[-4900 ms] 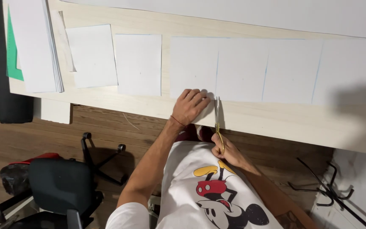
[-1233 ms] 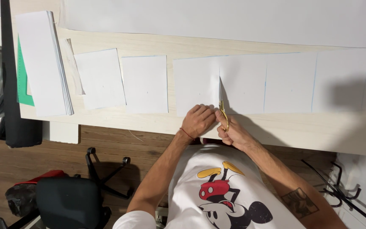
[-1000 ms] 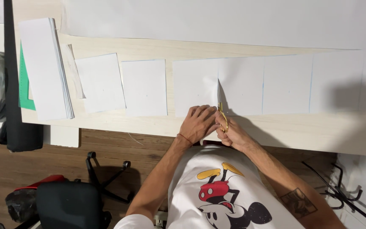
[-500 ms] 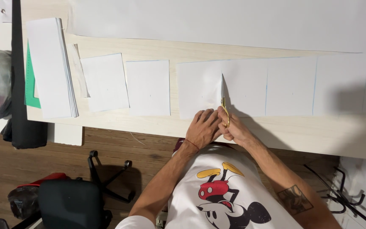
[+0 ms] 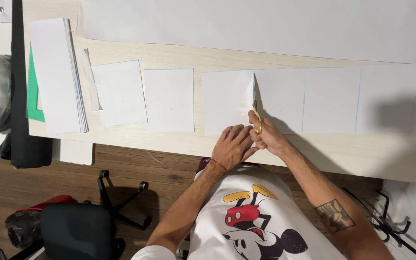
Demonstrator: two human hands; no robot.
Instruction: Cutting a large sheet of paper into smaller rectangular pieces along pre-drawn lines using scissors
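1. Head view, hands: the right hand (image 5: 268,137) is closed through the handles of yellow-handled scissors (image 5: 256,113), blades pointing away along a blue line in the long white paper strip (image 5: 314,98); the left hand (image 5: 232,147) lies flat, fingers spread, pressing the strip's near edge just beside the cut.
2. Head view, risk: the blades may drift off the line if the left hand lets the strip shift; the left fingertips lie close to the blades.
3. Head view, surroundings: two cut white sheets (image 5: 169,98) lie left on the counter (image 5: 169,53); further left a white paper stack (image 5: 56,74) lies over a green sheet (image 5: 32,96); no labels legible.
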